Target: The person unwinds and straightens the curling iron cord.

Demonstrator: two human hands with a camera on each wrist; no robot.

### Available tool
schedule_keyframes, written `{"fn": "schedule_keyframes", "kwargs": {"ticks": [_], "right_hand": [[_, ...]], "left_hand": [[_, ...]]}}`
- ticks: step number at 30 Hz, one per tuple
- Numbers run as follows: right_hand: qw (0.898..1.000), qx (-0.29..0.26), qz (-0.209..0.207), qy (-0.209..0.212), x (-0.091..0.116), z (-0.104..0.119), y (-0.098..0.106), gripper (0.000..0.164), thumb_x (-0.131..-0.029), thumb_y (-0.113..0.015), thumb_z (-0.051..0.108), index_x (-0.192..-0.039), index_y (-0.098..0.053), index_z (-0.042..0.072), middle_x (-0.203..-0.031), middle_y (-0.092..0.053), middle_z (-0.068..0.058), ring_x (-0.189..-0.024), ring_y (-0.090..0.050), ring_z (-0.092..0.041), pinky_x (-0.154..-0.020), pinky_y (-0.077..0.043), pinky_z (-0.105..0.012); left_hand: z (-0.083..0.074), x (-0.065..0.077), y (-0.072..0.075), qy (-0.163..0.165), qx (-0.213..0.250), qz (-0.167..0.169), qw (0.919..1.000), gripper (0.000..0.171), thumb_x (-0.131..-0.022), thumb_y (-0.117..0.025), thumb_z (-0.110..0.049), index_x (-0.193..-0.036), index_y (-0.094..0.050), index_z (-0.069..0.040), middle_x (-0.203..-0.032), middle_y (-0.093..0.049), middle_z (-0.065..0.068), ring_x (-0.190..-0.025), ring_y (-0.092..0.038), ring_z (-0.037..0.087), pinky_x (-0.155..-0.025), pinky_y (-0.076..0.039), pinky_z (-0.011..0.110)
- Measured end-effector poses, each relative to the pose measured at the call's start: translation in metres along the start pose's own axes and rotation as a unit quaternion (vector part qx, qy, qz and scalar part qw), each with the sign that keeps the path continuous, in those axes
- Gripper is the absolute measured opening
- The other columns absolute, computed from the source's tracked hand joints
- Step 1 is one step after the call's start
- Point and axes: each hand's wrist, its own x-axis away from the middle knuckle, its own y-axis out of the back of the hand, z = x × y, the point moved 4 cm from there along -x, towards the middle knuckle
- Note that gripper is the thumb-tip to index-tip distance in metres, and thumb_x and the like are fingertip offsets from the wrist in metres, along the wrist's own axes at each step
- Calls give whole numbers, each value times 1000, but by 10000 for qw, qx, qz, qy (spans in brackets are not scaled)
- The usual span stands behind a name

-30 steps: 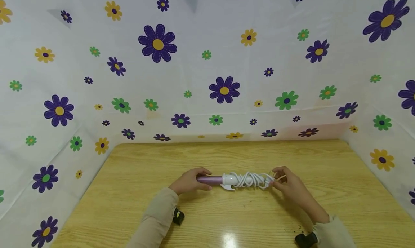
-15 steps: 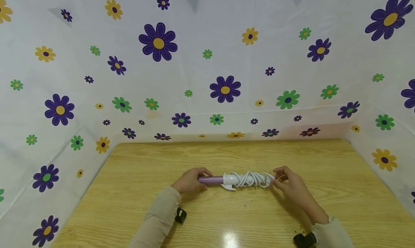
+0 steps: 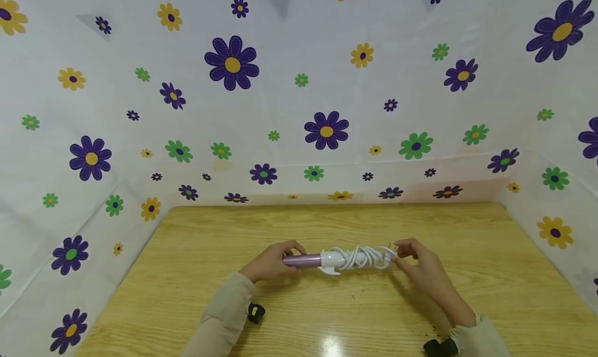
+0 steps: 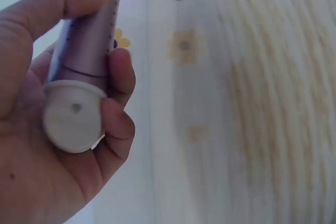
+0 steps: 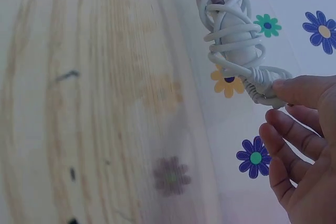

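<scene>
A curling iron lies level between my two hands, with a smooth purple barrel (image 3: 303,261) and a white handle (image 3: 333,258). Its white power cord (image 3: 359,258) is wound in crossing loops around the handle. My left hand (image 3: 271,262) grips the barrel near its tip; the round white end cap (image 4: 73,116) shows against the palm in the left wrist view. At the handle's far end, my right hand (image 3: 422,266) pinches the white cord near its ribbed end (image 5: 257,80) between thumb and forefinger. The other right fingers are loosely bent.
The iron is above a wooden table (image 3: 327,222) with a few small dark bits (image 5: 68,74) on it. White flower-printed cloth (image 3: 280,103) stands behind the table and along both sides. Each wrist wears a black camera (image 3: 256,313).
The curling iron stays nearly in place, its right end slightly higher. My left hand has shifted a little to the left on the barrel. My right hand keeps its pinch.
</scene>
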Motion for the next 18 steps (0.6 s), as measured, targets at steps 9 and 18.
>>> {"fn": "schedule_keyframes", "kwargs": {"ticks": [9,18], "right_hand": [[9999,95,-40,127,3,6,-3,29,-85,-72,9,-112,-64,2,-93,-69,-4,-82,-58,-4,-70,-44,-23],[9997,99,122,180,5,13,1,18,-86,-71,12,-102,-69,3,-88,-71,-5,-84,-64,-21,-81,-50,-51]], "left_hand": [[-2,11,3,-78,361,-130,9992,33,-83,-77,-25,-114,-67,-20,-97,-67,6,-83,-59,16,-73,-49,29],[-9,19,5,-19,13,-616,9981,33,-81,-78,-28,-112,-70,-23,-96,-68,4,-81,-59,16,-69,-49,31]]}}
